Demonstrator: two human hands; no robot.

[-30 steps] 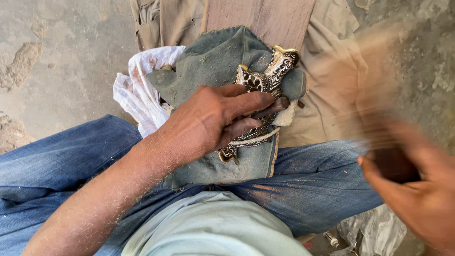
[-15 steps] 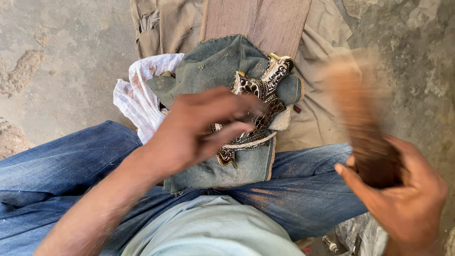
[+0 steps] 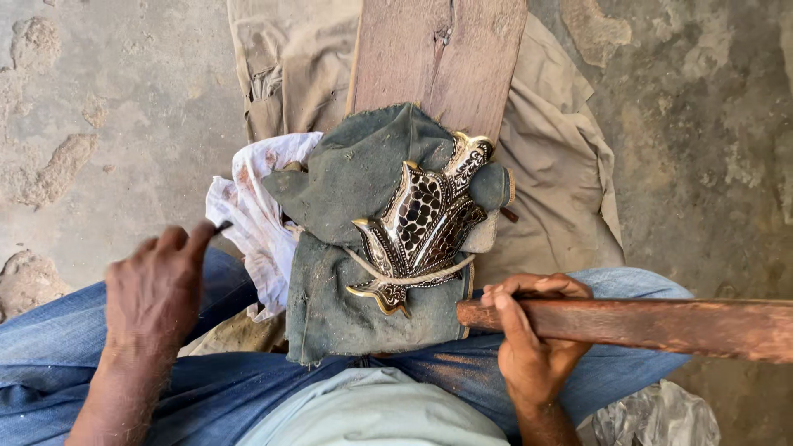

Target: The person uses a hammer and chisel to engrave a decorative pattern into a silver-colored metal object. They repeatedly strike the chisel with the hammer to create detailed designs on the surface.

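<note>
**Now: brass ornament tied down, both hands off it**

Right hand (image 3: pixel 533 343) grips a wooden stick (image 3: pixel 644 324) near right. Left hand (image 3: pixel 157 289) pinches a thin dark tool (image 3: pixel 223 225), left. Between them, the patterned brass ornament (image 3: pixel 421 223) lies corded onto green cloth (image 3: pixel 347 248) over a plank (image 3: pixel 438 49).

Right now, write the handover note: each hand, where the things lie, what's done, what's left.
Left hand: off the work, over the left thigh, pinching a small dark tool whose tip alone shows.
Right hand: gripping a wooden stick held level, pointing right.
Fish-shaped brass piece: on a grey-green cloth over the lap, tied by a cord, wooden plank beyond.
Done: piece secured.
Left: neither hand touches it.
</note>
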